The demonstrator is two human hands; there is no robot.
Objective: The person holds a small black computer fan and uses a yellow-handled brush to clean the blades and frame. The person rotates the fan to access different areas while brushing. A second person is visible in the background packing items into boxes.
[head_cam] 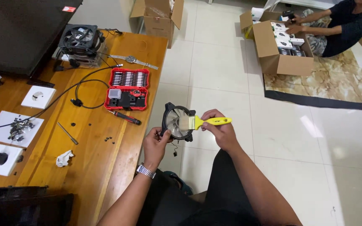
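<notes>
My left hand (156, 144) grips the lower left rim of a black computer fan (173, 121) with clear blades, holding it upright over the floor beside the wooden table (118, 155). A small wire dangles below the fan. My right hand (219, 129) holds the yellow handle of a paintbrush (204, 122); its pale bristles rest on the fan's blades. A metal watch sits on my left wrist.
On the table lie a red screwdriver bit case (128, 89), a screwdriver (125, 117), a CPU cooler with fan (80, 44), black cables, a wristwatch (133, 61), loose screws, white papers and a crumpled tissue (64, 158). A person sits on a mat by open cardboard boxes (278, 50).
</notes>
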